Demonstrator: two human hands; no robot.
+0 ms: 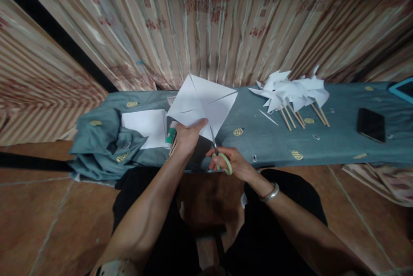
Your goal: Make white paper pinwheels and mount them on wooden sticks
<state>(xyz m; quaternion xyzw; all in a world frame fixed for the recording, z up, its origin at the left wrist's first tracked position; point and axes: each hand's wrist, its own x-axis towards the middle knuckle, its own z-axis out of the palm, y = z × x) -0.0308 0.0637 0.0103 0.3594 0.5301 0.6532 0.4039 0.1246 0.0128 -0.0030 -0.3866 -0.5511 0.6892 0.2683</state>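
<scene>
My left hand (190,135) grips a white square sheet of paper (213,103) near its lower edge, thumb on top. The sheet has diagonal creases, and slits run inward from its corners. My right hand (232,162) is closed around the light green handles of a pair of scissors (226,163). The blades are at the sheet's nearest corner, with paper between or against them. Just left of the sheet, a green and white glue stick (171,135) lies beside a stack of white paper (148,125).
Several white paper pinwheels (292,91) on wooden sticks lie at the right on the green cloth (267,138). Near them are a thin paper strip (268,117) and a black phone (371,125). A blue-edged object (402,89) shows at the far right. A patterned curtain (206,22) hangs behind.
</scene>
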